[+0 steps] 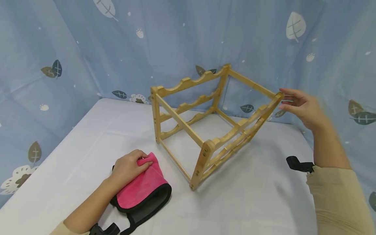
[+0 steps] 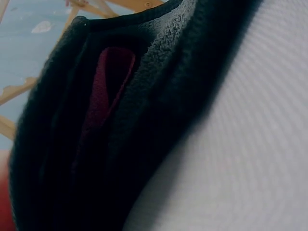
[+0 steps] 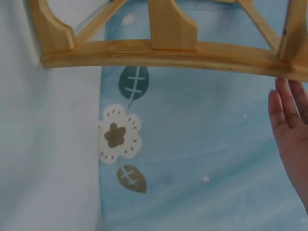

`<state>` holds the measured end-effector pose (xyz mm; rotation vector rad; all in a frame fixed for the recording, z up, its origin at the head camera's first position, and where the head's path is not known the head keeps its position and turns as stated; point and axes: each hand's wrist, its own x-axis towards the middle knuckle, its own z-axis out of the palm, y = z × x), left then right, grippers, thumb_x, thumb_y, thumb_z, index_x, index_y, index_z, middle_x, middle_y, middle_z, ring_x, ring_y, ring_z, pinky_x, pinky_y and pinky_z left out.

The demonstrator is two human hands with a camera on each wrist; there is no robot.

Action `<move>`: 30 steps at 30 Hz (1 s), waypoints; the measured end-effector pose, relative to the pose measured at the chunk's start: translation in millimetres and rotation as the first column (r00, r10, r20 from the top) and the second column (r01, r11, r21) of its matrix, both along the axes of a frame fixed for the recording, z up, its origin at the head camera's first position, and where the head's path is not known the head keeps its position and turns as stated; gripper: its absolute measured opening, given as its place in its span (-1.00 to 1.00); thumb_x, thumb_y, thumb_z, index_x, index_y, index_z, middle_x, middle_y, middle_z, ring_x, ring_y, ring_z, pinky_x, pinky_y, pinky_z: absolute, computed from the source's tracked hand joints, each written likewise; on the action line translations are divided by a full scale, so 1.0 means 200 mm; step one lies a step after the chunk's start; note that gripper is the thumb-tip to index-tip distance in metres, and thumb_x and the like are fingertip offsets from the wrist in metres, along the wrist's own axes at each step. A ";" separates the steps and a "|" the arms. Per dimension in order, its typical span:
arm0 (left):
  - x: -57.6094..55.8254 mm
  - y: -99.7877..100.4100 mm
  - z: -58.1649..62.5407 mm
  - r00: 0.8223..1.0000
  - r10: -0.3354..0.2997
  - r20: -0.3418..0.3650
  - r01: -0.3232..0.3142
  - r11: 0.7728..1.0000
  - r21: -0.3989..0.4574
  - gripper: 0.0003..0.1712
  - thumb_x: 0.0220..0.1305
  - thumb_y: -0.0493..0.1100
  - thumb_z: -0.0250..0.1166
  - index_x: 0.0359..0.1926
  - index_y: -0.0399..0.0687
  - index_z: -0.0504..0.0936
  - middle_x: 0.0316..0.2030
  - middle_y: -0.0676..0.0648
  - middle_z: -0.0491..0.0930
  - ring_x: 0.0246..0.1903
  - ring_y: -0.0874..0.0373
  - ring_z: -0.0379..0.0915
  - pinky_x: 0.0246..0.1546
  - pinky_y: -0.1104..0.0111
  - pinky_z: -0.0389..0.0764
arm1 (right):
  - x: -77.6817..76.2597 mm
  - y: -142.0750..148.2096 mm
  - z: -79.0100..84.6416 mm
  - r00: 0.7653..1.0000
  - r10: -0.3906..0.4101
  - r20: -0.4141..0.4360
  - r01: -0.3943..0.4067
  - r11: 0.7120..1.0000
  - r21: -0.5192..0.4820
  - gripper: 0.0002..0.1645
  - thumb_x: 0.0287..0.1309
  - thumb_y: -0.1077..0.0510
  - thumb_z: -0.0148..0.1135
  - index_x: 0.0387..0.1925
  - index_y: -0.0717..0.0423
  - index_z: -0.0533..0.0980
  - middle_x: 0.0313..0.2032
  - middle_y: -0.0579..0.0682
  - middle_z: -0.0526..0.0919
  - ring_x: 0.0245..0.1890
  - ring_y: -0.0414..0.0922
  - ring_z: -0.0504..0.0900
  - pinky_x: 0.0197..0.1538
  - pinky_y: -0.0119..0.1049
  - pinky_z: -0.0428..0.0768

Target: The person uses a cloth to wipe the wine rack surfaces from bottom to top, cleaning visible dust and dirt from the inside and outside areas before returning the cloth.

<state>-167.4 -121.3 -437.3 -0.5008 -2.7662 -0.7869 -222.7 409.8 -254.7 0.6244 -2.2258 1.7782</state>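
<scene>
A wooden wine rack (image 1: 182,122) with scalloped rails stands on the white table, its far right corner by my right hand (image 1: 305,107). The fingers of that hand are extended and touch the top of that corner; the right wrist view shows the fingertips against the rail's edge (image 3: 168,60). Left of the rack, my left hand (image 1: 126,168) holds a pink plush mitt (image 1: 141,187) with black edging, thumb on the near side. The mitt's dark opening faces the table front, and a dark red loop (image 2: 98,103) shows inside it in the left wrist view. Some left fingers are hidden.
The white-covered table (image 1: 249,202) extends around the rack and mitt. A blue curtain (image 1: 164,39) with leaf prints hangs close behind the rack and along both sides. A black strap (image 1: 129,227) trails from the mitt near the left wrist.
</scene>
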 end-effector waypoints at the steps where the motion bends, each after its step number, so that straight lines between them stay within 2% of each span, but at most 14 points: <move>1: 0.00 0.00 0.00 1.000 0.002 0.001 -0.002 1.000 -0.001 -0.71 -0.07 -0.01 0.40 -0.29 0.06 0.58 -0.35 0.07 0.57 -0.45 0.23 0.45 -0.47 0.35 0.47 | -0.01 0.00 -0.01 1.000 0.013 0.023 -0.013 1.000 0.004 -0.38 -0.04 0.60 0.08 0.14 0.30 0.36 -0.11 -0.03 0.55 -0.15 -0.23 0.56 -0.20 -0.55 0.53; 4: 0.01 -0.01 0.00 1.000 -0.001 -0.011 0.001 1.000 0.000 -0.71 -0.08 -0.02 0.41 -0.29 0.05 0.58 -0.35 0.06 0.58 -0.45 0.23 0.46 -0.48 0.35 0.47 | -0.05 -0.01 -0.02 0.998 0.020 0.053 -0.020 1.000 -0.003 -0.41 -0.03 0.58 0.10 0.10 0.29 0.39 -0.22 -0.05 0.63 -0.23 -0.24 0.62 -0.28 -0.53 0.55; 10: 0.01 -0.01 0.00 0.999 -0.011 -0.030 0.011 1.000 0.008 -0.69 -0.10 -0.03 0.42 -0.29 0.04 0.58 -0.35 0.05 0.58 -0.45 0.23 0.46 -0.48 0.35 0.48 | -0.07 -0.03 -0.03 1.000 -0.011 0.007 0.011 0.999 -0.036 -0.52 -0.09 0.60 0.13 -0.03 0.39 0.44 -0.27 -0.03 0.66 -0.25 -0.24 0.63 -0.34 -0.54 0.54; 17: 0.00 -0.03 0.00 1.000 -0.004 -0.023 0.004 1.000 0.010 -0.70 -0.09 -0.03 0.41 -0.28 0.05 0.58 -0.34 0.05 0.58 -0.43 0.21 0.47 -0.47 0.33 0.48 | 0.00 -0.02 -0.05 0.995 -0.077 -0.058 0.073 0.995 -0.072 -0.56 -0.13 0.63 0.14 -0.11 0.43 0.47 -0.27 -0.03 0.61 -0.26 -0.26 0.64 -0.33 -0.53 0.57; 22: 0.00 -0.03 0.00 1.000 -0.004 -0.029 0.004 1.000 0.014 -0.71 -0.07 -0.03 0.40 -0.28 0.05 0.58 -0.34 0.05 0.58 -0.43 0.20 0.47 -0.47 0.32 0.48 | 0.08 -0.02 -0.08 0.981 -0.172 -0.086 0.164 0.982 -0.094 -0.56 -0.15 0.61 0.17 -0.12 0.39 0.50 -0.28 -0.08 0.63 -0.27 -0.29 0.64 -0.28 -0.57 0.55; 26: 0.00 -0.02 -0.01 1.000 -0.007 -0.020 0.007 1.000 0.019 -0.72 -0.06 -0.03 0.40 -0.29 0.05 0.58 -0.35 0.06 0.57 -0.44 0.22 0.46 -0.47 0.33 0.47 | 0.17 -0.06 -0.09 0.947 -0.299 -0.119 0.298 0.954 -0.031 -0.55 -0.16 0.57 0.23 -0.11 0.35 0.51 -0.30 -0.12 0.59 -0.31 -0.34 0.60 -0.28 -0.62 0.53; 28: 0.00 -0.02 -0.01 1.000 -0.006 -0.017 0.006 1.000 0.020 -0.72 -0.06 -0.02 0.39 -0.29 0.05 0.58 -0.35 0.06 0.57 -0.44 0.22 0.46 -0.47 0.33 0.47 | 0.22 -0.10 -0.09 0.914 -0.379 -0.146 0.388 0.920 0.043 -0.55 -0.16 0.54 0.25 -0.11 0.32 0.51 -0.31 -0.16 0.57 -0.32 -0.37 0.58 -0.27 -0.64 0.51; 30: 0.00 -0.02 -0.01 1.000 -0.004 -0.019 0.004 1.000 0.018 -0.71 -0.07 -0.01 0.40 -0.29 0.05 0.58 -0.35 0.05 0.57 -0.44 0.21 0.47 -0.46 0.32 0.47 | 0.26 -0.13 -0.09 0.874 -0.453 -0.177 0.476 0.871 0.124 -0.55 -0.16 0.50 0.28 -0.10 0.31 0.51 -0.31 -0.20 0.54 -0.33 -0.41 0.56 -0.27 -0.67 0.49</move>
